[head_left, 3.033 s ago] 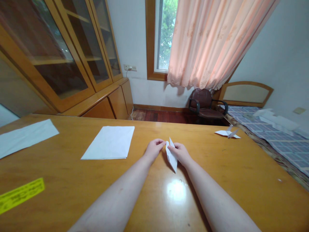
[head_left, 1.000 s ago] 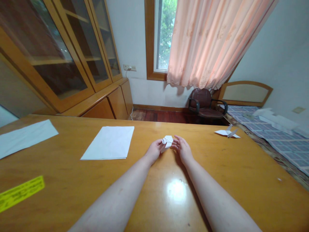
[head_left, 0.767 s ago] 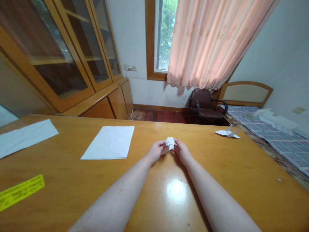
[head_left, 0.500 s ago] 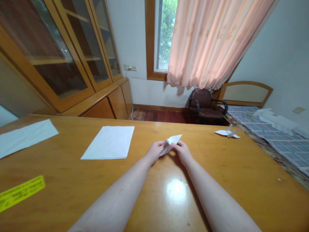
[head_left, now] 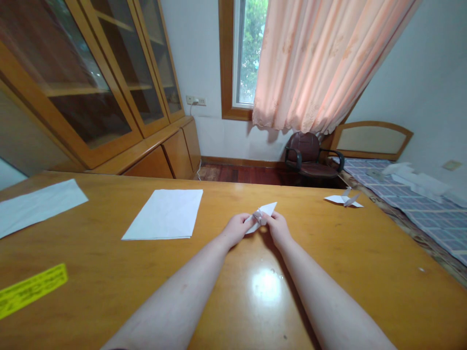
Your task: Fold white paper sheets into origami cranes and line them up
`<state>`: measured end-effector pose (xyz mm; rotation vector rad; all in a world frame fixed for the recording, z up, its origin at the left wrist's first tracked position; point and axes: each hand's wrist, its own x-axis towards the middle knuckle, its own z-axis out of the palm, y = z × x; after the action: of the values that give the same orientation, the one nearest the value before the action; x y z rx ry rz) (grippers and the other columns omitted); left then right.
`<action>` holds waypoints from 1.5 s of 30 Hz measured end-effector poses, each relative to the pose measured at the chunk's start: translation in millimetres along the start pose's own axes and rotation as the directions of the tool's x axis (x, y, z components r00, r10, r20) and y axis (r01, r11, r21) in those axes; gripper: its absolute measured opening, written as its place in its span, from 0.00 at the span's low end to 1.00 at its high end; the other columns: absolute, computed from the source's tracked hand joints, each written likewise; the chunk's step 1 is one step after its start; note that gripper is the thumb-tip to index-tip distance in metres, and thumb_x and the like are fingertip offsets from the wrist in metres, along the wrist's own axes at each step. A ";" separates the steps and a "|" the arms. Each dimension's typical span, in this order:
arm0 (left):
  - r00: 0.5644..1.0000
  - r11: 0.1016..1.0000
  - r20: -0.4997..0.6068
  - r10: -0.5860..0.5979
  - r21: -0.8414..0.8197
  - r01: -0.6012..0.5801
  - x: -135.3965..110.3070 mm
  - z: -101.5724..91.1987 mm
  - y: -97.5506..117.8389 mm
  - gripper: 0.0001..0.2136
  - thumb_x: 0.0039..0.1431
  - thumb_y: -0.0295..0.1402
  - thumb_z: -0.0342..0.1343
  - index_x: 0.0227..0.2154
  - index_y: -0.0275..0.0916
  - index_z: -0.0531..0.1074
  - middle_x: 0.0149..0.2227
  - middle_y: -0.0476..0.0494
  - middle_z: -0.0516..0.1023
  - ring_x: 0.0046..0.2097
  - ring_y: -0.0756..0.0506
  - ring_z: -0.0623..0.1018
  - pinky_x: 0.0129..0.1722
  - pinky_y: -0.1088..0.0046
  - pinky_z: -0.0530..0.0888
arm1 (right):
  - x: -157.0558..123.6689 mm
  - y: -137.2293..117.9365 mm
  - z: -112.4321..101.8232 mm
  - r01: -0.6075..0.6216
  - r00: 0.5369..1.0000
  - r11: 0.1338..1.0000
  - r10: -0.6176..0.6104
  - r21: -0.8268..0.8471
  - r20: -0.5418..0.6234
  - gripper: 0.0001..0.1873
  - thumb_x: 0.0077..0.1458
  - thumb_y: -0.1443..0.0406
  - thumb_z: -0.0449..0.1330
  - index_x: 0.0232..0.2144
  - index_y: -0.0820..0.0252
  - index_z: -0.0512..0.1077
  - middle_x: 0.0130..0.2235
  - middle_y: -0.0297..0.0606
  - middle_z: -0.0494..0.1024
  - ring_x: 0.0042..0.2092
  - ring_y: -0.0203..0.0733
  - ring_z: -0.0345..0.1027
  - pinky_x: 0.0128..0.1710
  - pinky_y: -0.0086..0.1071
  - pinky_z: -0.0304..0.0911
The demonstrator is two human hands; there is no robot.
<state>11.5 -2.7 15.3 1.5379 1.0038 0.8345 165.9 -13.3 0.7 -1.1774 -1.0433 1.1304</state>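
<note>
A small folded white paper piece [head_left: 265, 212] is pinched between both hands above the middle of the wooden table [head_left: 109, 272]. My left hand [head_left: 236, 227] grips its lower left end with closed fingers. My right hand [head_left: 277, 227] pinches its middle, a fingertip pressed on the fold. A pointed tip of the paper sticks out to the upper right.
A stack of white sheets [head_left: 165, 214] lies left of the hands. Another white sheet [head_left: 36, 206] and a yellow label [head_left: 31, 289] lie at the far left. A finished folded paper figure [head_left: 345, 199] rests at the table's far right edge. Beyond are a chair [head_left: 310, 158] and a bed [head_left: 423, 209].
The paper, earlier held long and pointing toward me, was turned and folded compact, then a pointed flap was drawn out to the upper right. My hands stayed at the table's middle.
</note>
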 end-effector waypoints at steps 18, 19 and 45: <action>1.000 0.999 0.004 0.002 -0.041 -0.002 0.7 -0.5 -3.3 0.14 0.50 0.42 0.55 0.26 0.35 0.74 0.24 0.50 0.71 0.26 0.51 0.66 0.27 0.77 0.60 | 4.7 5.6 -0.2 -0.135 0.991 0.946 0.136 0.296 0.017 0.13 0.41 0.58 0.65 0.25 0.62 0.72 0.25 0.35 0.73 0.26 0.35 0.63 0.27 0.28 0.58; 1.000 0.999 0.007 0.001 -0.045 -0.001 0.7 -0.4 -3.0 0.14 0.50 0.42 0.54 0.26 0.34 0.74 0.24 0.50 0.71 0.26 0.51 0.66 0.27 0.77 0.61 | 4.7 4.8 0.1 -0.146 0.989 0.939 0.147 0.310 0.021 0.12 0.41 0.58 0.65 0.25 0.62 0.72 0.25 0.35 0.73 0.25 0.35 0.63 0.26 0.28 0.58; 0.999 0.999 -0.008 -0.033 -0.043 0.033 0.7 0.1 -3.6 0.17 0.48 0.46 0.55 0.26 0.35 0.71 0.23 0.51 0.70 0.25 0.52 0.67 0.25 0.78 0.61 | 0.6 3.2 2.3 -0.139 0.990 0.975 0.135 0.175 0.040 0.15 0.40 0.57 0.66 0.26 0.62 0.71 0.23 0.34 0.74 0.22 0.34 0.63 0.22 0.28 0.57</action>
<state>11.2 -1.7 11.8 1.4786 1.0085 0.8355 163.3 -12.3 -2.2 -1.1066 -0.8725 1.3233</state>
